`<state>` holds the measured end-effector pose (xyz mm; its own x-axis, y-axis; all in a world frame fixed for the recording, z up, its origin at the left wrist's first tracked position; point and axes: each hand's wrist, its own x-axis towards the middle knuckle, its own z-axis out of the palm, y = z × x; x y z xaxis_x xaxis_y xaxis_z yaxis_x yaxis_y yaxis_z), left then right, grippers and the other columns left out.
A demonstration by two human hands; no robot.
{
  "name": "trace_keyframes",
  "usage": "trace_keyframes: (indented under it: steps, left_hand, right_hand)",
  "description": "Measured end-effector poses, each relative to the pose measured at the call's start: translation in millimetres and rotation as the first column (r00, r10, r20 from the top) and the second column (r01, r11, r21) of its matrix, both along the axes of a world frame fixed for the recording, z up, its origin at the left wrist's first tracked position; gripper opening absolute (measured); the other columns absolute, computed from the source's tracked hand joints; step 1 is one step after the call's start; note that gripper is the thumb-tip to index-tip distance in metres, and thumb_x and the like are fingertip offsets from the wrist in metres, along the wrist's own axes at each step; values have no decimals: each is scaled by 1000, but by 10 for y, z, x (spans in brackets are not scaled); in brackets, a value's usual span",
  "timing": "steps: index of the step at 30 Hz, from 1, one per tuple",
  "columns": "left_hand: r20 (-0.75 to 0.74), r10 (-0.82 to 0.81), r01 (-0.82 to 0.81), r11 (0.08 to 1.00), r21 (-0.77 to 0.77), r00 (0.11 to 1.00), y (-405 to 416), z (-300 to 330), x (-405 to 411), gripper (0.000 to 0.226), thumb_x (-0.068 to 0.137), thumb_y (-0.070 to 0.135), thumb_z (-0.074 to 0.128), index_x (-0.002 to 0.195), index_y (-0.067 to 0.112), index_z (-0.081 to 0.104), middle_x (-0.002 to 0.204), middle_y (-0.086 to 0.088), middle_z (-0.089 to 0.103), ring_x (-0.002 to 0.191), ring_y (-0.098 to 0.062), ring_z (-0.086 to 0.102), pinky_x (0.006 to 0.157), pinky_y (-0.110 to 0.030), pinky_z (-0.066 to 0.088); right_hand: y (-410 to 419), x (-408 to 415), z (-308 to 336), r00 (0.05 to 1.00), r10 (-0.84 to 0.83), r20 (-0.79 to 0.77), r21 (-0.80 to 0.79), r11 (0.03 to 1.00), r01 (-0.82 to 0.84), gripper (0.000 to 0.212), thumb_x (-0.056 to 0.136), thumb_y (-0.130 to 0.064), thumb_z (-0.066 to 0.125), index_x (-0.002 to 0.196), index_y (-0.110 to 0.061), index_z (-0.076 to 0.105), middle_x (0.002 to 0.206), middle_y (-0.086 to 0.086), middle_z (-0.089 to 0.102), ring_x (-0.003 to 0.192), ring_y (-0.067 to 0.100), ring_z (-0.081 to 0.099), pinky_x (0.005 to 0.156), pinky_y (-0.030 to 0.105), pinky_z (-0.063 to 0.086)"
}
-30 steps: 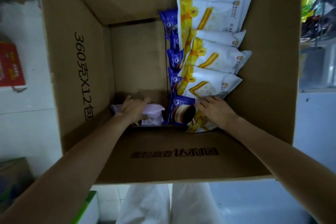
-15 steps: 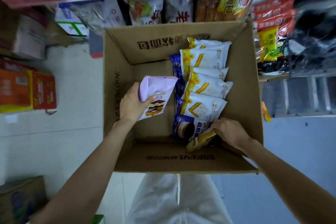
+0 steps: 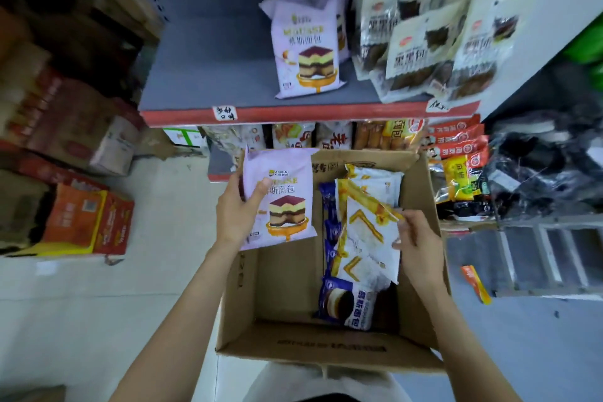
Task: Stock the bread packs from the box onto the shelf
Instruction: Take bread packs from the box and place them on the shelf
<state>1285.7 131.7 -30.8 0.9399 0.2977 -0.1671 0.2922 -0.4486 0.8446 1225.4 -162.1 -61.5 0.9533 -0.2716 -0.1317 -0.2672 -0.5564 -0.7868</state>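
Note:
An open cardboard box [image 3: 284,287] stands on the floor below me. My left hand [image 3: 236,210] grips a lilac bread pack [image 3: 284,197] with a layered cake picture, held upright above the box's left side. My right hand [image 3: 416,243] holds a white-and-yellow bread pack [image 3: 367,238] by its edge, lifted over the box's right side. More white-and-yellow packs [image 3: 375,181] and blue packs [image 3: 347,305] remain in the box. A row of matching lilac packs [image 3: 306,49] stands on the grey shelf [image 3: 208,75] with a red edge, ahead.
Dark-bread packs [image 3: 421,42] fill the shelf's right part; its left part is bare. A lower shelf holds several snack bags [image 3: 329,135]. Orange and red cartons [image 3: 88,219] sit on the floor at left. A metal step ladder [image 3: 548,251] lies at right.
Both hands rose out of the box: the left with the lilac pack, the right now gripping a white-and-yellow pack. My view tilted up, showing the upper shelf.

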Motion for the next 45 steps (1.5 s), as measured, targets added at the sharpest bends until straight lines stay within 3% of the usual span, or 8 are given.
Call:
trace_keyframes:
  steps: [6,11,17,25,29,33,38,45]
  left_hand:
    - [230,1,36,987,-158,973,-242,640,794,27,93,28,57,116,17,51,102,8,60,90,1,58,64,-6,46]
    - [352,-48,125,972,-200,935,-634,843,1659,40,95,30,54,129,11,43,112,7,57,97,0,55,77,-6,42]
    - [348,3,58,985,-165,938,-960,354,2307,65,90,52,51,141,17,32,131,-9,50,121,-27,49,102,-48,41]
    - [400,81,-29,990,-135,913,-991,215,2142,76,76,20,77,138,9,33,136,-13,28,124,-25,39,102,-33,41]
    - [501,-20,95,988,-124,865,-887,359,1671,69,81,37,69,137,25,30,136,-2,27,127,-21,37,102,-38,40]
    - [314,-575,591,805,53,755,-715,656,1222,73,74,59,64,134,49,23,144,14,23,139,-9,24,113,-30,24]
    - [-80,-798,690,461,558,598,-546,945,974,88,67,65,70,141,36,32,140,11,48,128,-12,43,100,-33,38]
    - [64,-480,475,876,83,875,-262,771,566,52,76,41,75,122,26,54,112,11,65,106,-12,61,89,-30,50]
  right_hand:
    - [66,416,464,991,-17,133,67,998,8,7,98,-21,44,97,-20,50,66,-1,59,59,17,65,56,41,50]
    - [62,648,651,980,-82,184,138,989,57,8,98,-17,44,96,-17,52,62,3,53,56,13,61,49,12,47]
    - [13,777,572,975,-122,184,183,979,88,15,97,-12,46,90,-23,54,59,-3,49,53,11,57,55,17,54]
    - [63,901,673,966,-168,197,198,972,128,10,98,-16,46,92,-21,53,71,3,57,61,23,62,51,12,50]
    - [62,997,763,970,-165,176,251,961,118,12,99,-19,45,95,-17,56,77,-5,56,60,6,57,57,35,56]
    - [91,1128,949,983,0,185,320,946,-60,12,99,-19,44,92,-13,53,65,-7,47,57,4,48,59,23,49]
    - [274,1319,1429,837,510,200,-63,859,-508,10,98,-21,45,98,-14,52,73,14,60,58,23,57,55,27,50]
    - [572,1228,1581,815,359,454,-213,932,-292,16,95,-23,53,108,-19,60,100,-6,67,85,10,62,72,29,50]
